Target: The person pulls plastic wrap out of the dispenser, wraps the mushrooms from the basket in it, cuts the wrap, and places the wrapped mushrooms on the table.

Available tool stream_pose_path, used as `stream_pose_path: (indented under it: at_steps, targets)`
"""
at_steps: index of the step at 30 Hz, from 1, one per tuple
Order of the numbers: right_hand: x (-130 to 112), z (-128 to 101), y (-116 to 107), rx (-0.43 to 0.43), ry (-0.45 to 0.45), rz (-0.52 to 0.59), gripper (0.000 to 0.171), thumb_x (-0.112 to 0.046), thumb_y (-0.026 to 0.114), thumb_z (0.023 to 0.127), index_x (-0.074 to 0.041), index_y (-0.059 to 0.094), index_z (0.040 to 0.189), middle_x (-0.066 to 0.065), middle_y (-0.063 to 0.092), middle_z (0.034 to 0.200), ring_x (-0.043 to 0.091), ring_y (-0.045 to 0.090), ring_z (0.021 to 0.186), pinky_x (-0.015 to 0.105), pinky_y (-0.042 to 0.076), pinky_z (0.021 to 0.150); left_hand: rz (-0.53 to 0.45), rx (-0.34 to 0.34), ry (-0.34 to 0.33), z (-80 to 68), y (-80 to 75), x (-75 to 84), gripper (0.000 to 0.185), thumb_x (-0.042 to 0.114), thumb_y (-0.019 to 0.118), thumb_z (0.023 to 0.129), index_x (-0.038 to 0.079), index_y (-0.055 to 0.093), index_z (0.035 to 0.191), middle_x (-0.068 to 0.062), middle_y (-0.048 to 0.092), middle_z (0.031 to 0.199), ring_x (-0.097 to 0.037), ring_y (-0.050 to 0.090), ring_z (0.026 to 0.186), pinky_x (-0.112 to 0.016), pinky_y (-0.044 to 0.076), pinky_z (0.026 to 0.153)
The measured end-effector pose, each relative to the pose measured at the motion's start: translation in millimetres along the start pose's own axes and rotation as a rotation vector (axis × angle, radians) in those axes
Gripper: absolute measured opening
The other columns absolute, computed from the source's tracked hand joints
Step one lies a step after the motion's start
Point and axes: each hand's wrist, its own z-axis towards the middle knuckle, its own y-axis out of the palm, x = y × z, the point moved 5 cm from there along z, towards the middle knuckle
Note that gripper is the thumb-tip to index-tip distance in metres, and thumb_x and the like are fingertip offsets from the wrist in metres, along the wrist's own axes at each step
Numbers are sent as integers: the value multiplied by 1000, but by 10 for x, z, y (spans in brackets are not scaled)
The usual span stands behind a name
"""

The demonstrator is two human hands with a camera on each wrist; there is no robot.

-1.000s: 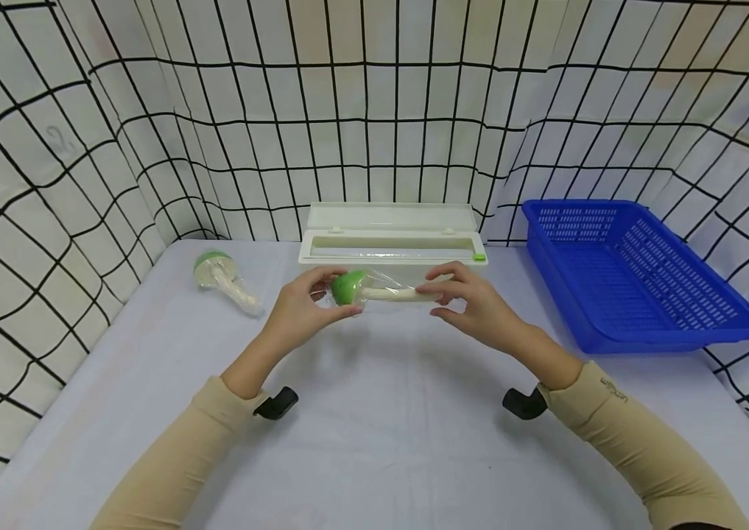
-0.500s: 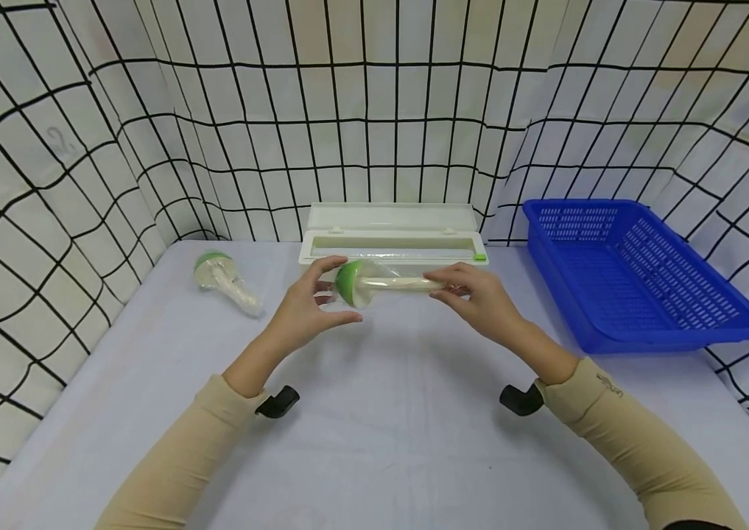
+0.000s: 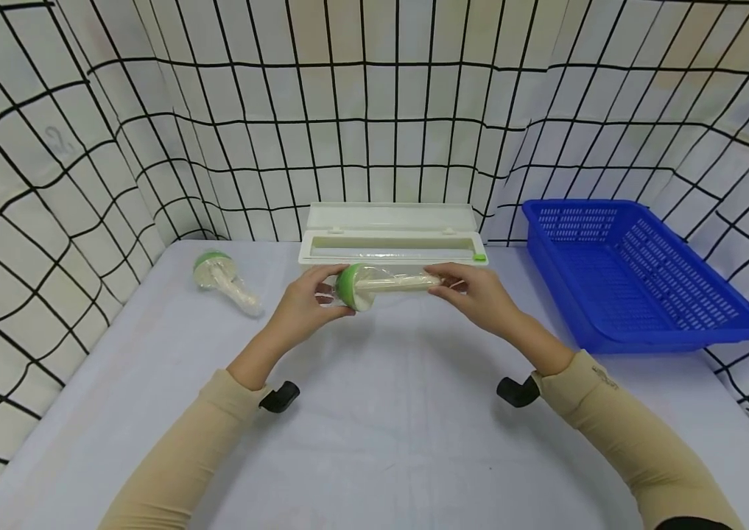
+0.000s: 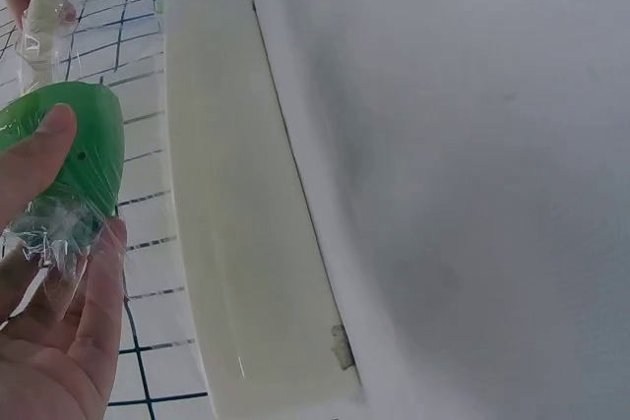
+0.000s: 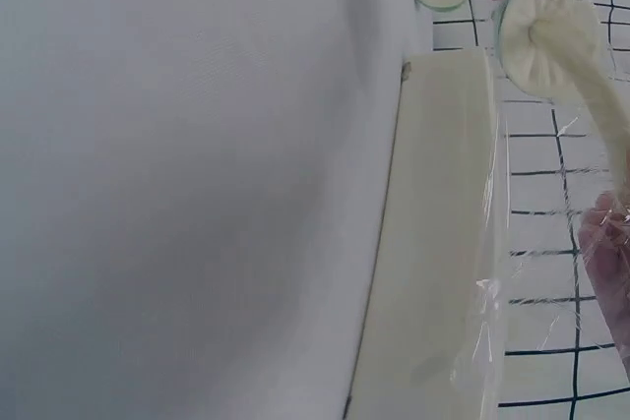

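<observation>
Both hands hold a toy mushroom (image 3: pixel 374 283) level above the table, just in front of the open wrap dispenser (image 3: pixel 392 245) — the left hand (image 3: pixel 304 309) pinches its green cap, the right hand (image 3: pixel 480 298) pinches the stem end. Clear film (image 4: pixel 54 233) already clings around it, so the wrapping looks to be in hand. The next move seems to call for pressing the loose film down at both ends.
</observation>
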Motion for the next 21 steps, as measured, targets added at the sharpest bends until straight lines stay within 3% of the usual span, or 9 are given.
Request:
stream_pose_path:
  at_steps: [8, 14, 21]
  targets:
    - [19, 43, -8, -18, 75, 2, 30, -7, 72, 97, 0, 71, 126, 13, 73, 101, 24, 69, 85, 35, 60, 75, 42, 6, 32, 50, -80, 6, 73, 8, 90, 78, 5, 57, 143, -14, 67, 129, -31, 61, 119, -47, 54, 96]
    - [-25, 80, -49, -24, 135, 34, 28, -11, 68, 100, -2, 71, 126, 11, 72, 101, 29, 66, 81, 27, 54, 65, -11, 22, 39, 73, -143, 52, 77, 7, 90, 79, 6, 52, 146, -15, 64, 134, -31, 60, 120, -49, 52, 97]
    - [-35, 112, -81, -14, 168, 38, 28, -14, 65, 103, -1, 70, 127, 10, 69, 93, 31, 64, 80, 27, 52, 64, -41, 29, 56, 86, -170, 87, 71, 9, 88, 81, 8, 54, 144, -12, 63, 133, -28, 57, 123, -52, 50, 100]
